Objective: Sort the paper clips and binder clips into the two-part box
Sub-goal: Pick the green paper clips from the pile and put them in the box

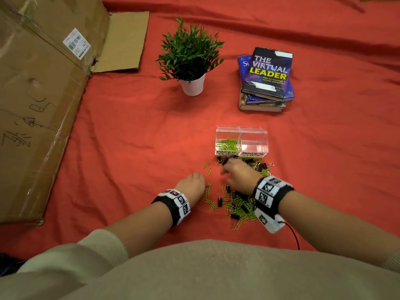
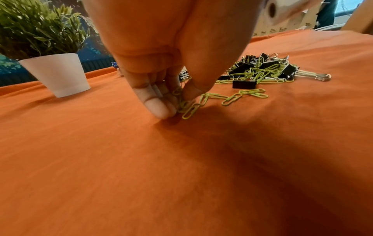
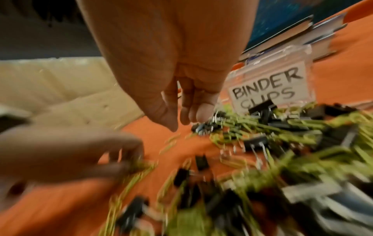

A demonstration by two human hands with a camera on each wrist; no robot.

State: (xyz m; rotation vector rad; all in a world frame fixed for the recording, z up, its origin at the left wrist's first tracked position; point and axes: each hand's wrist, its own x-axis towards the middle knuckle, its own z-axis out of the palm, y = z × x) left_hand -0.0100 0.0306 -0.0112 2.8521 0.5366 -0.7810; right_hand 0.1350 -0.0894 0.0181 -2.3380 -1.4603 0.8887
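A red cloth (image 1: pixel 121 131) covers the work surface; on it sit a flattened cardboard box (image 1: pixel 39 100), a potted plant (image 1: pixel 190 59) and stacked books (image 1: pixel 267 81). The two-part box (image 1: pixel 241 141) holds green paper clips (image 1: pixel 227 144) in its left compartment. The left hand (image 2: pixel 161 67) pinches loose paper clips. The right hand (image 1: pixel 238 175) hovers over mixed binder clips (image 2: pixel 262 67); motion blur hides its grip.

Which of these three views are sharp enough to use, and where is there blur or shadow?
Head view: sharp overall, though the right hand is slightly motion-smeared. Left wrist view: crisp on the left hand pinching green paper clips, with a dark shadow on the cloth. Right wrist view: heavy motion blur over the clip pile.
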